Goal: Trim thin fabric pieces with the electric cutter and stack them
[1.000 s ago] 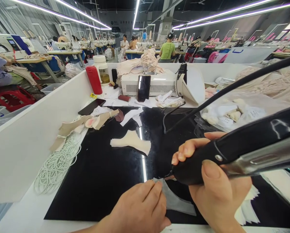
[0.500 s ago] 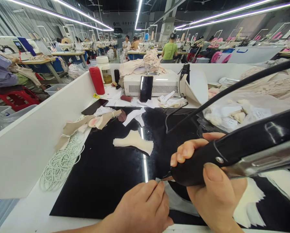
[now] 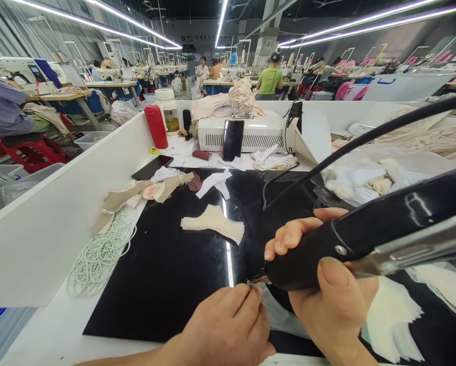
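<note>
My right hand [image 3: 332, 290] is closed round a thick black-handled tool [image 3: 304, 259] with a rounded end and a silver metal lever [image 3: 422, 244] along its underside. A small coppery tip [image 3: 262, 279] shows under the rounded end, close to my left fingertips. My left hand [image 3: 230, 323] is closed, thumb and fingers pinching the edge of a sheer white fabric piece [image 3: 279, 310]. Part of that fabric passes behind my right hand. Beyond, a cream cut piece [image 3: 212, 223] lies flat on the black mat [image 3: 166, 284]. More cream pieces [image 3: 391, 315] are stacked beside my right wrist.
Coiled pale cord [image 3: 98, 264] and beige scraps [image 3: 124, 198] lie at the left. A white machine [image 3: 212, 134], phone [image 3: 233, 140] and red bottle [image 3: 156, 127] stand behind. A black cable [image 3: 350, 147] arches across the right side, near a plastic bag [image 3: 388, 175].
The view has shifted slightly, so the background sits a little farther right. My right hand and the tool have come slightly left, nearer my left fingertips. Both holds are unchanged.
</note>
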The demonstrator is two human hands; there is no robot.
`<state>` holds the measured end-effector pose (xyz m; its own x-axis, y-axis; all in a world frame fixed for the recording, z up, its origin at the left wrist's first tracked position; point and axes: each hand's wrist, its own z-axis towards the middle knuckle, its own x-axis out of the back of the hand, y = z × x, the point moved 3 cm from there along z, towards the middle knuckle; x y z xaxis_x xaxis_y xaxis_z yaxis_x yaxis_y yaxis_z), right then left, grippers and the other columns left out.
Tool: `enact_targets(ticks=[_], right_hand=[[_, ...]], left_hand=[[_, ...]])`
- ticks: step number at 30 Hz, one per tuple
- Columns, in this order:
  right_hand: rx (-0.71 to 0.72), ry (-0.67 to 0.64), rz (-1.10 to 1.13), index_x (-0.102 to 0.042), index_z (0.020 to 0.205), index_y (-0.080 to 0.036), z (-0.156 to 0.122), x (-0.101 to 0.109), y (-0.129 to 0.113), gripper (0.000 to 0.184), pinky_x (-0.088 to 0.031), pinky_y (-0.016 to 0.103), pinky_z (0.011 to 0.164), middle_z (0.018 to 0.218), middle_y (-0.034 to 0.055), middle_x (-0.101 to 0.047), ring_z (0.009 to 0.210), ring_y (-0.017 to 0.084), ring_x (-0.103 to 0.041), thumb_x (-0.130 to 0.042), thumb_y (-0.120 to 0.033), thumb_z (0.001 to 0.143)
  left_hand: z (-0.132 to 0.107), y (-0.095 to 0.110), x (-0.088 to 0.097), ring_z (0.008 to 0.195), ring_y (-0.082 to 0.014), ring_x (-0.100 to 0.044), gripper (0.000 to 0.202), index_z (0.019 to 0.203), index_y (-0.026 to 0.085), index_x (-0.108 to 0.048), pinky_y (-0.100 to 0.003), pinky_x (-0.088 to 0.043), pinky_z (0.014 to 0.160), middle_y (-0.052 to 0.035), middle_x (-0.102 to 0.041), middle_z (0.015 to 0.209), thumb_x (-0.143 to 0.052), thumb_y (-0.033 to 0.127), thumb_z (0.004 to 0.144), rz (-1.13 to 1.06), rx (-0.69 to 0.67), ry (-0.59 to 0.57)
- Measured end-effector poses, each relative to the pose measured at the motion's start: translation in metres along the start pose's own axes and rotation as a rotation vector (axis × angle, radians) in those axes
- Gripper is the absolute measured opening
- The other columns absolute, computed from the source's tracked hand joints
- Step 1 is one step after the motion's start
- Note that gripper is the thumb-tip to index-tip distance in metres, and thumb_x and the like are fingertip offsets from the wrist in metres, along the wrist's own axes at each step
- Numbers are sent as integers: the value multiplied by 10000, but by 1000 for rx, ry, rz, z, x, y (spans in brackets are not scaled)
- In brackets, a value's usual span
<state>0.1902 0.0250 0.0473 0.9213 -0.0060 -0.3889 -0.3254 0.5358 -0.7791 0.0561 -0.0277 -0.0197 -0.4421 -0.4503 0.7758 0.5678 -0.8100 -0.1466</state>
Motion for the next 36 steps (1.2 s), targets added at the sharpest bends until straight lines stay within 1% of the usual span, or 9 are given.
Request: enact_targets(ticks=[3,6,11,14,17,21,26,29,36], right_hand=[[-1,7,-25,-598,1189,-307,0,0,1,311,-566,343,602,826,-30,-626,689,169,-606,-729,-360,912],[-14,-10,-44,-572,1257,-320,1,0,-1,420,-569,352,618,858,-26,-642,699,170,-624,-769,-387,892],[-11,-34,-120,-566,1291,-327,9,7,-25,572,-587,326,604,942,-3,-691,772,184,-659,-869,-408,813],[13,56,-239,-617,1187,-286,10,17,-45,507,-618,369,656,942,15,-682,823,214,-664,-884,-433,782],[33,144,-329,-638,1085,-274,5,27,-58,394,-616,387,659,896,10,-665,782,213,-655,-871,-404,794],[53,157,-245,-624,1121,-278,-3,32,-57,496,-610,359,578,871,-1,-659,729,196,-652,-918,-407,744],[70,121,-182,-612,1141,-283,-7,26,-46,394,-595,315,554,884,-14,-678,687,159,-666,-857,-296,831],[56,126,-136,-609,1119,-279,-9,24,-42,386,-608,310,579,885,-18,-685,697,153,-674,-860,-304,826],[55,98,-182,-628,1132,-279,-21,37,-55,326,-587,293,543,886,3,-665,675,153,-655,-816,-290,866]], left_hand=[[-1,0,-1,976,-195,-686,330,1070,108,-706,-293,-546,863,-95,-754,1081,-565,404,1031,10,-14,-15],[0,-1,1,988,-198,-687,319,1076,108,-707,-293,-542,871,-88,-757,1093,-561,389,1033,-4,-7,-23],[2,-3,7,1046,-193,-675,329,1124,123,-697,-289,-526,919,-62,-753,1167,-560,413,1047,-34,12,-93],[1,-3,8,1073,-203,-667,343,1156,125,-688,-307,-517,921,-67,-737,1217,-552,424,1054,-24,0,-118],[2,-3,9,1124,-213,-650,365,1181,126,-686,-328,-502,955,-67,-716,1266,-538,438,1063,-19,-13,-140],[7,-5,11,1185,-195,-621,393,1226,121,-681,-325,-444,1074,-48,-713,1283,-484,433,1091,-52,-6,-116],[12,-6,9,1133,-195,-643,465,1248,91,-670,-328,-463,1049,-54,-737,1203,-368,423,1126,-106,28,-136],[13,-5,9,1113,-193,-654,479,1229,90,-677,-326,-473,1040,-51,-747,1172,-332,409,1136,-126,18,-135],[12,-3,9,1140,-202,-653,434,1239,130,-677,-339,-510,1003,-45,-731,1233,-355,400,1131,-140,9,-155]])
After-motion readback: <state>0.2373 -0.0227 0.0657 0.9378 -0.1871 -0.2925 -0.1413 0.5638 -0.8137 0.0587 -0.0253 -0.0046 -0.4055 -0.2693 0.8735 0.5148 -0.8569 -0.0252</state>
